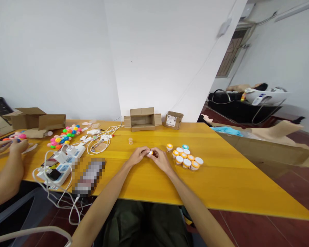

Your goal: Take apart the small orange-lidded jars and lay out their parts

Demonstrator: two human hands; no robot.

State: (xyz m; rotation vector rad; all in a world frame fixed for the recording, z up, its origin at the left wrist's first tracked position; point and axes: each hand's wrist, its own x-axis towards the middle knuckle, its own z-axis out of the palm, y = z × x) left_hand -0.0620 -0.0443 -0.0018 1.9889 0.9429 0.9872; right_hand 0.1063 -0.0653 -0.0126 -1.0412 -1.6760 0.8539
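Table (221,185): yellow-brown wood look, smooth, soft sheen. Jars (187,163): clear, plastic-looking bodies, smooth plastic-looking lids. Held jar (151,153): finish too small to tell. Open box (142,127): matt brown cardboard. Balls (58,140): shiny plastic look. Power strip (73,157): smooth white plastic. Wall (154,61): matt, smooth. Trousers (123,223): dark matt cloth.

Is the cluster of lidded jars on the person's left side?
No, the lidded jars stand on the table to the right of the right hand.
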